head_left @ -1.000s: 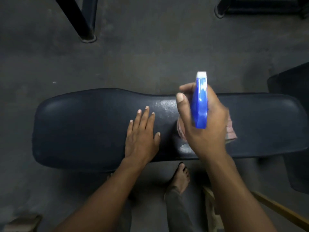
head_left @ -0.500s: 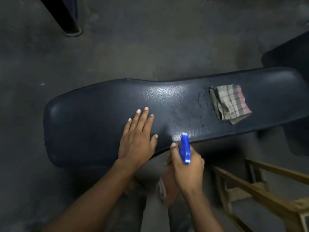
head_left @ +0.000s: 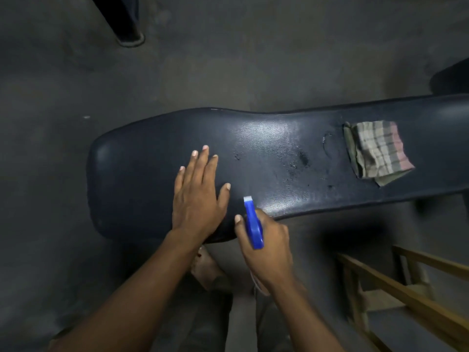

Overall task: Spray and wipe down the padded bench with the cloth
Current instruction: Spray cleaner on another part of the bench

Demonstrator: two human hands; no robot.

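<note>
A dark padded bench [head_left: 142,158] runs across the middle of the view, with wet droplets and a sheen near its centre. My left hand [head_left: 199,196] lies flat on the padding, fingers straight. At the bench's near edge my right hand [head_left: 266,240] grips a spray bottle with a blue head [head_left: 252,224], nozzle pointing toward the bench top. The bottle's body is hidden under the hand. A folded checked cloth [head_left: 378,151] lies on the bench to the right, apart from both hands.
A wooden frame [head_left: 411,295] stands on the grey floor at lower right. A dark metal leg [head_left: 124,24] rises at upper left, and another dark padded object [head_left: 451,80] sits at the right edge. My bare foot [head_left: 205,268] is below the bench.
My right hand has drawn the spray bottle from above the cloth back to the bench's near edge, uncovering the cloth. The left hand has stayed flat on the padding.
</note>
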